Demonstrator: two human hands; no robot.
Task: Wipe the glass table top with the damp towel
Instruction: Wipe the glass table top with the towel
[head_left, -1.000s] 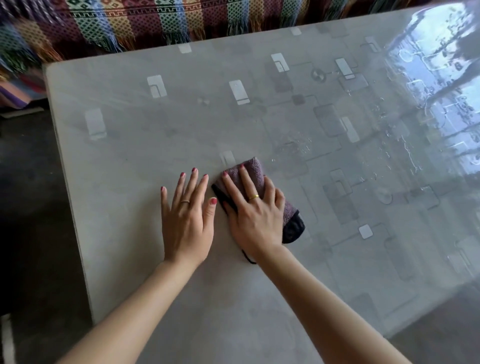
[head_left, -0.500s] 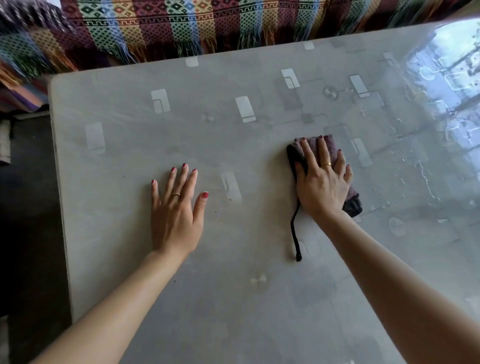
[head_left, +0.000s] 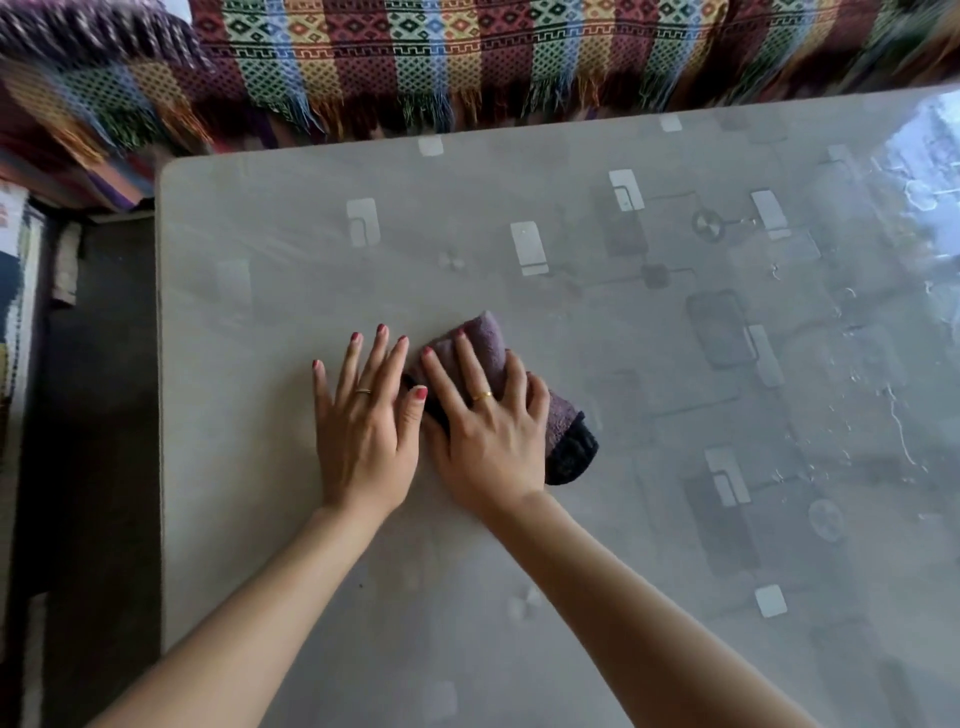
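The grey glass table top with pale square patterns fills most of the view. A folded purple towel with a dark edge lies on it near the middle. My right hand presses flat on the towel, fingers spread over it. My left hand rests flat on the bare glass just left of the towel, fingers apart, its thumb touching the towel's left end. Most of the towel is hidden under my right hand.
Water streaks and drops glisten on the right part of the glass under a bright window reflection. A striped woven blanket with fringe runs along the far edge. Dark floor lies left of the table's left edge.
My right hand has slid the towel leftward across the glass, from the middle right back to beside my left hand. My left hand stayed flat in place.
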